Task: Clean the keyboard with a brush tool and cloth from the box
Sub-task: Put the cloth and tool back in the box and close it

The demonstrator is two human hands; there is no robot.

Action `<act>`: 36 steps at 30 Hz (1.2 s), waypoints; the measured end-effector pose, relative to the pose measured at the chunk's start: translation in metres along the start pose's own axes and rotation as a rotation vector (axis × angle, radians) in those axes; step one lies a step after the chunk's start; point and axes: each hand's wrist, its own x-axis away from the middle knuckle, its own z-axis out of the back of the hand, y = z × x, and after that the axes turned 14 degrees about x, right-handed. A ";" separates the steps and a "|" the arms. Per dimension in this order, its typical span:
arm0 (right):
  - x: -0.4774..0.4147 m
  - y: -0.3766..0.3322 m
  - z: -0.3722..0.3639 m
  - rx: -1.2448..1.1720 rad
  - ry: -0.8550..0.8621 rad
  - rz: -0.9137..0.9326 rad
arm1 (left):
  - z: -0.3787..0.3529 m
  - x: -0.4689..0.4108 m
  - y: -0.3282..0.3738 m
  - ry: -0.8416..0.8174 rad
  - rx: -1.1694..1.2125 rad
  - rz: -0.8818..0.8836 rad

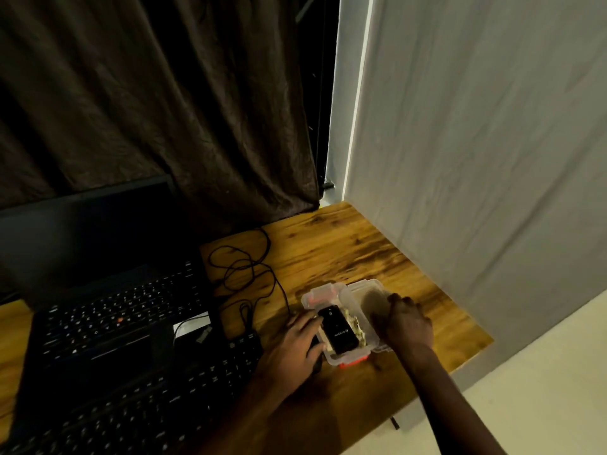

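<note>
I am looking down at a brown wooden desk (pixel 328 251) in a dim room. Nearest to me, a flat black keyboard (pixel 147 405) is lying along the left of the desk, not yet touched by any tool.

Just past its right end, the left hand (pixel 289 349) is reaching to the left wall of a small clear plastic box with orange clips (pixel 331 360). Its fingertips are touching a shiny black brush tool (pixel 338 330) that is lying inside the box. I cannot tell if the fingers are pinching the tool or only resting on it.

The right hand (pixel 407 326) is sitting on the box's right side, fingers curled over the see-through lid (pixel 368 290), which is lying open and flat.

I think the step now is lifting the tool out. To do it well, I would be keeping the box pinned down and pulling the tool straight up. Something pale and speckled (pixel 358 330) is tucked beside the tool; it may be the cloth, but I cannot be sure.

Behind the keyboard, an open black laptop (pixel 108 316) is standing. A thin black cable (pixel 243 267) is looping just beside the box and could be snagging a hand. Farther back, a dark brown curtain (pixel 164 93) and a white sheet (pixel 476 142) are hanging.
</note>
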 end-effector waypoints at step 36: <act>0.061 -0.089 0.012 -0.053 0.127 0.415 | 0.002 0.000 -0.011 0.038 0.162 0.122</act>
